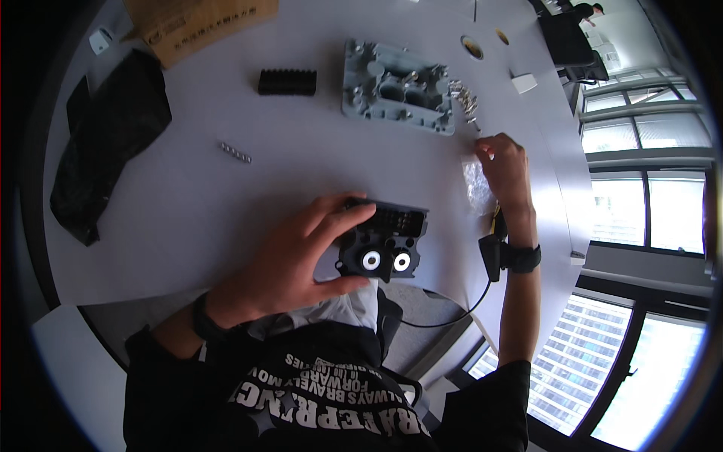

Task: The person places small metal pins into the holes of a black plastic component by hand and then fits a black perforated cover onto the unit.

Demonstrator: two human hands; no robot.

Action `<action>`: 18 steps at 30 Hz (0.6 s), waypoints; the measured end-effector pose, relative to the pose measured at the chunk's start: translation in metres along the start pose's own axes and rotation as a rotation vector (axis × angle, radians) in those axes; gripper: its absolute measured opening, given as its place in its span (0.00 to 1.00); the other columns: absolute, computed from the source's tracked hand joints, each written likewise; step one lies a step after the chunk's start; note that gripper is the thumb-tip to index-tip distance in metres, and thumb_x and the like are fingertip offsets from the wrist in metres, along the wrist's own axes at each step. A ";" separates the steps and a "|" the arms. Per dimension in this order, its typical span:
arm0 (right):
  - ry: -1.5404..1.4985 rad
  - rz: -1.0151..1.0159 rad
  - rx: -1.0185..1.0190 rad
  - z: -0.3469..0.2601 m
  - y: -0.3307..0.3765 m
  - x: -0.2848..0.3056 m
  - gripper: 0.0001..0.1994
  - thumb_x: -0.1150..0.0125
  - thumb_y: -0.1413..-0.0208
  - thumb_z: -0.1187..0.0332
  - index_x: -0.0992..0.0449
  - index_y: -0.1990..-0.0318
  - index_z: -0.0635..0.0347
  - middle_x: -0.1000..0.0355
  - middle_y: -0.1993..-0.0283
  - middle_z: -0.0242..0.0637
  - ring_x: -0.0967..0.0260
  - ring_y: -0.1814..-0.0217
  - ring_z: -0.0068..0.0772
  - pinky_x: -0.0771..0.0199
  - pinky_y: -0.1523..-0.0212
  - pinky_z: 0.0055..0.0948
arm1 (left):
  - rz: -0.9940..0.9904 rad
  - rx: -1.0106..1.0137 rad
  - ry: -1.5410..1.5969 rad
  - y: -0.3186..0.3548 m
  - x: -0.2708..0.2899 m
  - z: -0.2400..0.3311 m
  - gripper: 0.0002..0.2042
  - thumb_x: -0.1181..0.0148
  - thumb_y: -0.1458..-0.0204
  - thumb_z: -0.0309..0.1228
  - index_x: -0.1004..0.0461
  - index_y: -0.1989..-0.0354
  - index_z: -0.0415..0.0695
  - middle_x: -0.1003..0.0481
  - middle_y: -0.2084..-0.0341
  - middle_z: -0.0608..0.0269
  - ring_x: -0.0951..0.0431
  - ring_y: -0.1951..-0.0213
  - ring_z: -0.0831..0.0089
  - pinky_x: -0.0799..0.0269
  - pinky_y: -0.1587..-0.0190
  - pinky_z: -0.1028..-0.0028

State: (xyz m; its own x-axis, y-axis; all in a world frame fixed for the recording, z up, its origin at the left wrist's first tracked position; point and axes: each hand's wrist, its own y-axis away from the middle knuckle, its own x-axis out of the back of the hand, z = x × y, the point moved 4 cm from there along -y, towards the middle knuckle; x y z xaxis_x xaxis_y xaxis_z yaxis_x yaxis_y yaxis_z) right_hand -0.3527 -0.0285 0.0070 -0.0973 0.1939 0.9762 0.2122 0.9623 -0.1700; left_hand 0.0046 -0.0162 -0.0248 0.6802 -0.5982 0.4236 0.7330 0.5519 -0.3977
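While left hand (290,260) grips black housing (384,237), right hand (503,169) pinches small screw (482,138) nr clear bag (477,184) on table (226,203).

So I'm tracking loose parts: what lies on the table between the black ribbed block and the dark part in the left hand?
Head view: only bare white table lies between black ribbed block and dark part in left hand.

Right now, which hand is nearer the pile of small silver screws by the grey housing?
Right. The right hand is just below the screw pile, fingertips almost reaching it. The left hand is far back, holding the black component near the body.
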 end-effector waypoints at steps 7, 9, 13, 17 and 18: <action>0.052 0.080 0.134 0.005 0.009 -0.003 0.05 0.41 0.42 0.75 0.19 0.67 0.60 0.23 0.65 0.44 0.23 0.64 0.53 0.20 0.61 0.45 | -0.049 0.060 0.028 0.006 0.001 0.001 0.40 0.26 0.48 0.43 0.39 0.30 0.44 0.36 0.35 0.49 0.27 0.40 0.51 0.28 0.39 0.58; -0.006 0.136 0.115 -0.005 0.014 0.009 0.04 0.41 0.43 0.76 0.21 0.67 0.61 0.23 0.65 0.44 0.24 0.64 0.53 0.21 0.63 0.45 | -0.062 0.099 0.057 0.007 0.002 0.006 0.40 0.25 0.50 0.41 0.39 0.31 0.44 0.36 0.35 0.49 0.27 0.40 0.51 0.28 0.40 0.58; -0.176 0.218 0.068 -0.036 0.034 0.046 0.03 0.37 0.47 0.79 0.22 0.67 0.61 0.24 0.66 0.42 0.25 0.63 0.51 0.22 0.62 0.43 | -0.043 0.038 0.024 0.008 0.002 0.008 0.39 0.24 0.50 0.40 0.38 0.32 0.43 0.35 0.36 0.48 0.27 0.40 0.51 0.27 0.40 0.59; -0.400 0.172 0.121 -0.099 0.060 0.076 0.05 0.34 0.48 0.81 0.20 0.65 0.62 0.23 0.65 0.39 0.22 0.63 0.42 0.19 0.67 0.34 | -0.005 0.067 0.080 0.015 0.001 0.007 0.39 0.23 0.51 0.39 0.38 0.33 0.41 0.34 0.37 0.46 0.29 0.38 0.49 0.29 0.38 0.58; -0.448 0.166 0.154 -0.112 0.068 0.080 0.05 0.33 0.49 0.81 0.20 0.65 0.63 0.23 0.65 0.39 0.22 0.63 0.41 0.19 0.68 0.34 | -0.015 0.068 0.087 0.014 0.000 0.009 0.39 0.23 0.51 0.39 0.38 0.33 0.41 0.34 0.37 0.46 0.29 0.38 0.49 0.29 0.38 0.58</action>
State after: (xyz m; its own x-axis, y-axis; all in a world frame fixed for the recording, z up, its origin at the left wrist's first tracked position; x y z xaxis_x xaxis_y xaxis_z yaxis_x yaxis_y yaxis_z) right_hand -0.2377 0.0309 0.0888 -0.4892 0.3771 0.7864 0.1170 0.9219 -0.3693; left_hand 0.0152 -0.0035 -0.0234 0.6685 -0.6532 0.3556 0.7436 0.5792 -0.3341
